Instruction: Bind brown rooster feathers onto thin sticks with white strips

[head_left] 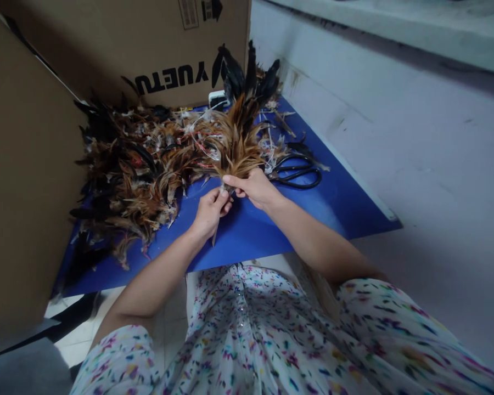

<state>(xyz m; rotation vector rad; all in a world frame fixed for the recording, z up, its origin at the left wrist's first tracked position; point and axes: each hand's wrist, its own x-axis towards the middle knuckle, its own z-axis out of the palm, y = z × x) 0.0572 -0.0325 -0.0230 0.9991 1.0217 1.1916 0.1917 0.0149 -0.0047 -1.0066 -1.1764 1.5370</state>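
Note:
Both hands meet over the blue tabletop (247, 225) at the base of an upright bundle of brown and black feathers (241, 142). My left hand (211, 208) pinches the bundle's lower end, and a thin stem or stick (215, 233) pokes out below it. Close beside it, my right hand (255, 187) grips the feathers just above, thumb laid across the front. The bundle fans upward, its long black plumes (241, 77) at the top. What lies under the fingers is hidden. Black-handled scissors (298, 171) rest just right of my right hand.
A large heap of loose brown and black feathers (135, 159) covers the table's left and back. White and pink strings (201, 140) lie among them. A white-edged device (218, 99) sits behind. Cardboard boxes (107, 49) stand at the left and back, a pale wall (395, 126) at the right.

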